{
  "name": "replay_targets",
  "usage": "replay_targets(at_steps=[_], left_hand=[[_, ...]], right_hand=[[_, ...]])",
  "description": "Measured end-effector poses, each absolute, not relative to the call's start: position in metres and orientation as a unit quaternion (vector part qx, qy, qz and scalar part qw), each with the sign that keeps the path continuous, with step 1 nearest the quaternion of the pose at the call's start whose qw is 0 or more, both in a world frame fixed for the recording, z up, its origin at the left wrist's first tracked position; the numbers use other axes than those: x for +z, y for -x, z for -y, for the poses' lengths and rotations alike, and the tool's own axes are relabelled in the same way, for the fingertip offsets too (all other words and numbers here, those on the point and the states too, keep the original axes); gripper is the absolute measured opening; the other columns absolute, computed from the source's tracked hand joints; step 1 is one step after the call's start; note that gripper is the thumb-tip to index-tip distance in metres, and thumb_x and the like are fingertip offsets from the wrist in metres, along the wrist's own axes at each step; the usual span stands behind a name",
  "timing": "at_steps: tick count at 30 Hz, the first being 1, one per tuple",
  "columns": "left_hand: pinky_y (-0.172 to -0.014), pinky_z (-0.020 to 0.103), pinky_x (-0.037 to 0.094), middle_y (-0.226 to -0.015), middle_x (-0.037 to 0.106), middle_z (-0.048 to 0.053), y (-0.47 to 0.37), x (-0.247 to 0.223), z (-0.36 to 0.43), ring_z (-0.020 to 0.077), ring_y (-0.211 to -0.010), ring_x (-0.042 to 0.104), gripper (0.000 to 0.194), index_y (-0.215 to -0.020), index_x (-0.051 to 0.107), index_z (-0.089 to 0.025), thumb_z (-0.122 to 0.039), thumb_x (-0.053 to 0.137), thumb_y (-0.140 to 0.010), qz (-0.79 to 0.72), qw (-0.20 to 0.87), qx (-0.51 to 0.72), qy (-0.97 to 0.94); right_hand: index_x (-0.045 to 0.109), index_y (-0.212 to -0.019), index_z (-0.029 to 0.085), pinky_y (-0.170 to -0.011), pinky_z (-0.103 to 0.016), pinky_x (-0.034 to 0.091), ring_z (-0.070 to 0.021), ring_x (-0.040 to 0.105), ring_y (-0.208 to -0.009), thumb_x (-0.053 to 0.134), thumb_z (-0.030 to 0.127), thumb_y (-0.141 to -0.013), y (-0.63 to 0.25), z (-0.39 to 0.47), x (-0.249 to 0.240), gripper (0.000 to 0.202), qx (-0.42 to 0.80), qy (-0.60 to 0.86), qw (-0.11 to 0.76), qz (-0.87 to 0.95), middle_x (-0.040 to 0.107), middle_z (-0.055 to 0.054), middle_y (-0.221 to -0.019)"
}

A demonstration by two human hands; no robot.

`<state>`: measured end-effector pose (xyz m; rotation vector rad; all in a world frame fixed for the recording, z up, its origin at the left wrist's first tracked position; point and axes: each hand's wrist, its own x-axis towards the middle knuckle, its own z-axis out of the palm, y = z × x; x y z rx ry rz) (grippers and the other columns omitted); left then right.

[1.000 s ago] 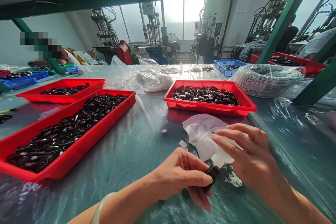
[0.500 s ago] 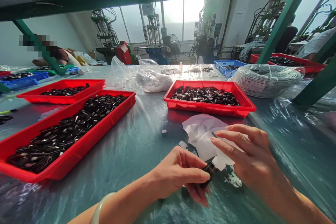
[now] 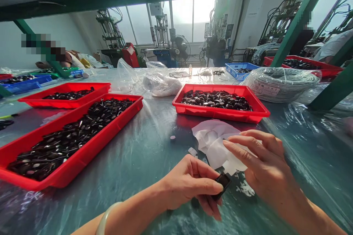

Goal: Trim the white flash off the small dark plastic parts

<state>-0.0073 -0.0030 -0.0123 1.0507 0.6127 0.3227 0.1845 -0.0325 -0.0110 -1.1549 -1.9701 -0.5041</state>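
My left hand (image 3: 190, 181) is closed on a small black rectangular plastic part (image 3: 224, 181), pinched between thumb and fingers with its hollow side facing up. To its right, my right hand (image 3: 266, 165) hovers over a crumpled white sheet (image 3: 211, 143), its foremost fingertips close together. Anything between those tips is too small to make out. Small white scraps (image 3: 246, 188) lie on the table below, between the hands. A little white piece (image 3: 192, 151) lies beyond my left knuckles, and a pale oval pad (image 3: 173, 138) sits farther off.
Red trays of black parts stand at the left (image 3: 132, 108), behind it (image 3: 106, 88) and ahead (image 3: 220, 114). A wrapped cable coil (image 3: 281, 84) lies right of a blue tray (image 3: 230, 70). Plastic bags (image 3: 162, 84) rest mid-table. Green posts (image 3: 292, 25) frame the bench; people sit beyond.
The black part in my left hand has turned, showing more of its hollow side. The dark sliver at my right fingertips is no longer visible. My right hand has barely moved.
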Motion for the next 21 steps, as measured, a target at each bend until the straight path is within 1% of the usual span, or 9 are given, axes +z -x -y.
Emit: replay_targets(at_steps=[4,10,17,21], left_hand=[[-0.044,0.015,0.047,-0.058,0.06,0.002,0.0074,-0.0134,0.0028,0.0104,-0.046,0.062,0.018,-0.07,0.069,-0.008,-0.025,0.064,-0.07,-0.283,0.809,0.154,-0.491],[-0.043,0.015,0.047,-0.058,0.062,0.003,0.0072,-0.0138,0.004,0.011,-0.047,0.062,0.018,-0.07,0.069,-0.008,-0.025,0.065,-0.07,-0.282,0.812,0.152,-0.488],[-0.044,0.014,0.048,-0.058,0.062,0.002,0.0094,-0.0131,0.0046,0.0104,-0.046,0.062,0.016,-0.069,0.069,-0.008,-0.023,0.064,-0.071,-0.27,0.819,0.153,-0.482],[-0.043,0.014,0.047,-0.057,0.062,0.001,0.0086,-0.0119,0.0046,0.0097,-0.045,0.061,0.015,-0.069,0.069,-0.008,-0.022,0.063,-0.071,-0.27,0.821,0.158,-0.477]], right_hand=[[0.062,-0.1,0.02,-0.08,-0.04,0.035,-0.0219,0.051,-0.094,0.04,-0.005,-0.08,-0.1822,0.0336,-0.0094,0.039,-0.189,0.45,0.401,0.776,0.067,-0.005,-0.092],[0.063,-0.096,0.021,-0.078,-0.038,0.038,-0.0217,0.053,-0.092,0.042,-0.003,-0.08,-0.181,0.0331,-0.007,0.035,-0.178,0.441,0.416,0.775,0.067,-0.004,-0.089],[0.061,-0.098,0.024,-0.081,-0.039,0.039,-0.0212,0.053,-0.094,0.042,-0.001,-0.083,-0.1858,0.0326,-0.0065,0.035,-0.153,0.423,0.417,0.79,0.067,-0.003,-0.091],[0.06,-0.1,0.023,-0.08,-0.041,0.038,-0.0231,0.05,-0.094,0.043,-0.001,-0.082,-0.1853,0.0323,-0.0076,0.035,-0.17,0.423,0.418,0.786,0.067,-0.004,-0.091]])
